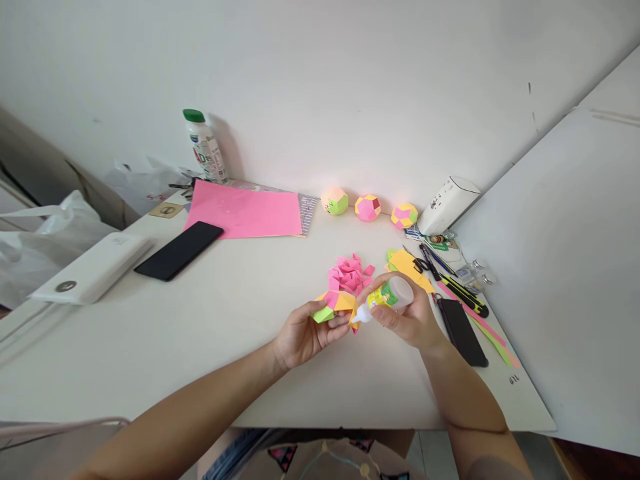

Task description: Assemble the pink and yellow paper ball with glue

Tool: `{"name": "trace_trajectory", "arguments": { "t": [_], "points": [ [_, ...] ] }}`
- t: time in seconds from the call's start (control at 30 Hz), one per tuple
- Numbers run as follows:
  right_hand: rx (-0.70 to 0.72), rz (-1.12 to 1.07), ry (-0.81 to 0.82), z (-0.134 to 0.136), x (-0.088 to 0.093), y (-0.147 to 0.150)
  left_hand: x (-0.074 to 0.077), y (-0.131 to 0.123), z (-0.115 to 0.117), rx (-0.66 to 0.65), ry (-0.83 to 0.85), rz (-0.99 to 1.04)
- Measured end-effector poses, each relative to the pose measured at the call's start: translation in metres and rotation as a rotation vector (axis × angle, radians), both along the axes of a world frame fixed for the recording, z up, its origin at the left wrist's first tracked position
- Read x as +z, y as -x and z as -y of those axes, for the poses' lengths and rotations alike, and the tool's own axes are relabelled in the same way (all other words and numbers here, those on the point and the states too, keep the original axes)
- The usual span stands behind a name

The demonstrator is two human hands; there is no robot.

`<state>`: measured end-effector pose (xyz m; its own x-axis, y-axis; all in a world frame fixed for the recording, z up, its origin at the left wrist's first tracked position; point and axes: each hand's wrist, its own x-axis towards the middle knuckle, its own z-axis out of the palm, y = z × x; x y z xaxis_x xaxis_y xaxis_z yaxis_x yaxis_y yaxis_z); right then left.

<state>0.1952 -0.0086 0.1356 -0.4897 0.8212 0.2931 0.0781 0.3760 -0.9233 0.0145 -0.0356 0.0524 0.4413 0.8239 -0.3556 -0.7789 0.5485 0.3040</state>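
White table (pixel 210 333) against a white wall. Left hand (pixel 303 337) grips a paper model (pixel 334 305) (orange, pink, green); right hand (pixel 407 320) clasps a glue bottle (pixel 389 295), nozzle touching the model.

On the white desk (pixel 225 327) lie a pink sheet (pixel 245 212), a black phone (pixel 179 250) touching its corner, and a white power bank (pixel 93 268). A green-capped bottle (pixel 204 147) stands by the wall. 3 paper balls (pixel 367 207) sit beside a white box (pixel 447 203).

L hand (pixel 305 333) & R hand (pixel 407 320) curled gripping, forearms angled inward
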Motion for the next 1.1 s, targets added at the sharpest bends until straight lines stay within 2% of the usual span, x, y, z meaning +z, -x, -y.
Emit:
{"name": "trace_trajectory", "arguments": {
  "t": [0.57,1.1],
  "points": [
    [-0.038,-0.004,-0.029,0.0009,0.0003,0.0005,0.0001,0.0004,0.0004,0.003,0.020,-0.011],
    [-0.013,-0.031,-0.055,0.0015,0.0006,-0.0014,-0.0035,-0.0011,-0.0015,0.023,-0.007,-0.012]
  ]
}}
